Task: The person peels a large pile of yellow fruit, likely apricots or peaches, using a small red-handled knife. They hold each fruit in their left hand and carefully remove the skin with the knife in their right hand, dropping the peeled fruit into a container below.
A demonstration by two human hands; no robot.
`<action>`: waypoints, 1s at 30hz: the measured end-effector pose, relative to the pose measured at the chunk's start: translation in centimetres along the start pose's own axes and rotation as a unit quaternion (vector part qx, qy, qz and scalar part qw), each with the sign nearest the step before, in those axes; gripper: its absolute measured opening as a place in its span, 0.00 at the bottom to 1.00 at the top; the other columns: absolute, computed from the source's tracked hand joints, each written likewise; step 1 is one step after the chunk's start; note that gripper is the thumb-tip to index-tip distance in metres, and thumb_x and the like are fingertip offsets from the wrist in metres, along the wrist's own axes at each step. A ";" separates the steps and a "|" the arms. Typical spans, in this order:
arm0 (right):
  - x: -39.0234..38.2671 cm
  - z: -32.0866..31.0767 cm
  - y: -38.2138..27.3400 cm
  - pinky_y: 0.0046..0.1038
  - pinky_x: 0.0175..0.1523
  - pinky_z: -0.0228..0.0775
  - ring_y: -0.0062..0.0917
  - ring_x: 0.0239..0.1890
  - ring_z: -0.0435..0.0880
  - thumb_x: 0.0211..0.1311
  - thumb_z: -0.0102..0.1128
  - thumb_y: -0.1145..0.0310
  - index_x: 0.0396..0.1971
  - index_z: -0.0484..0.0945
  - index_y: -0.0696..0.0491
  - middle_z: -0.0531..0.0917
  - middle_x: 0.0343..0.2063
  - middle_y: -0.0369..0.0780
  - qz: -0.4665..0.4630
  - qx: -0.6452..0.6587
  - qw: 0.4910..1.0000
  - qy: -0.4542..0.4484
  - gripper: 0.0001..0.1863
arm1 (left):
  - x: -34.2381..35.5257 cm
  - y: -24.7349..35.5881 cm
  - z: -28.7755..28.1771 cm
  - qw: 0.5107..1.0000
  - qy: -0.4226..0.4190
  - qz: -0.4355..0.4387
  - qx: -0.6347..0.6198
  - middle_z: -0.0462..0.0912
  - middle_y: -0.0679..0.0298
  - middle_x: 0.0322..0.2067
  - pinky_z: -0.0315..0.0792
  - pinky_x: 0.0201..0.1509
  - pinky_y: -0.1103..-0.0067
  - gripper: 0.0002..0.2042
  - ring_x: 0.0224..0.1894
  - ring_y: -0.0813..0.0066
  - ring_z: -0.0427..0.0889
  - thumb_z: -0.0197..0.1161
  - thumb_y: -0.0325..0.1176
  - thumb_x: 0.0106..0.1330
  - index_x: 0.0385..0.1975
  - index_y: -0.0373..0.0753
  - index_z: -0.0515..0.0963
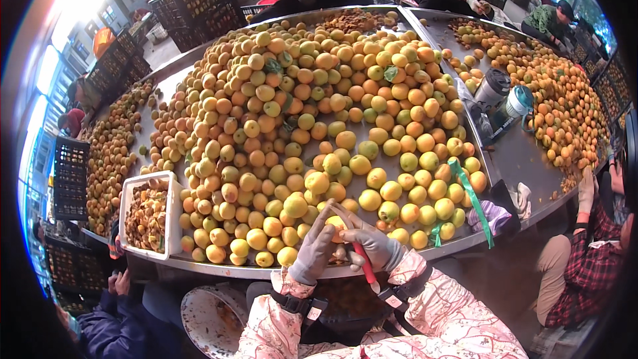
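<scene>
My left hand (314, 249), in a grey glove, has its fingers round a yellow-orange fruit (337, 223) at the near edge of the steel sorting table (229, 267). My right hand (369, 246), also gloved, is at the same fruit, closed on a red-handled tool (363, 262), probably a small knife; its tip is hidden among the fingers. A big heap of apricot-like fruit (266, 119), with a few green leaves, lies just beyond my hands.
A white bin (149, 216) of pulp stands left, a white bucket (211, 322) below. Right lie green strap (472, 196), purple cloth (490, 218) and drink containers (505, 110). Co-workers surround me, including one in plaid (595, 272). Black crates (70, 176) are stacked around.
</scene>
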State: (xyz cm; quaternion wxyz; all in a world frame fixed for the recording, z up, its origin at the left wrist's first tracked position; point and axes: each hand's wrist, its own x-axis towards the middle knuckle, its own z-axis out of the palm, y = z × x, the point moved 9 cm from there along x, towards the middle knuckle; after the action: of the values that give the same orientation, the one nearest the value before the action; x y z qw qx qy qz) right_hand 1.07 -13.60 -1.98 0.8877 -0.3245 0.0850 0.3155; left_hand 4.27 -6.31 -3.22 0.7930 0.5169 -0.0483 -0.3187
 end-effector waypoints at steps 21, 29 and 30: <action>0.9 -2.4 -0.7 0.18 0.19 0.67 0.10 0.13 0.69 0.67 0.51 0.65 0.54 0.65 0.54 0.81 0.28 0.34 -0.036 0.077 0.995 0.057 0.18 | 0.5 0.7 -1.4 0.983 0.047 0.051 -0.170 0.77 0.57 0.40 0.75 0.45 0.72 0.15 0.41 0.69 0.78 0.58 0.38 0.64 0.44 0.34 0.70; 0.9 -3.1 -2.3 0.17 0.18 0.64 0.11 0.12 0.67 0.66 0.52 0.65 0.52 0.66 0.50 0.81 0.31 0.36 -0.066 0.082 0.992 0.075 0.16 | 0.5 0.2 -1.8 0.989 0.029 0.041 -0.142 0.77 0.59 0.41 0.74 0.43 0.73 0.15 0.41 0.70 0.78 0.58 0.40 0.64 0.45 0.38 0.69; 1.1 -2.8 -4.0 0.16 0.18 0.63 0.11 0.12 0.68 0.65 0.54 0.63 0.53 0.67 0.49 0.81 0.32 0.38 -0.128 0.062 0.989 0.046 0.18 | 0.7 0.2 -1.8 0.988 0.031 0.042 -0.146 0.77 0.58 0.42 0.75 0.43 0.72 0.16 0.41 0.69 0.78 0.58 0.40 0.64 0.45 0.37 0.69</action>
State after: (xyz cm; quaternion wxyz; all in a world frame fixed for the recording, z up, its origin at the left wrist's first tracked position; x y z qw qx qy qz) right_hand 4.57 -17.18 -2.49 0.9344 -0.2909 0.1031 0.1780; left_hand 5.62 -5.19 -4.05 0.8739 0.4025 0.0013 -0.2725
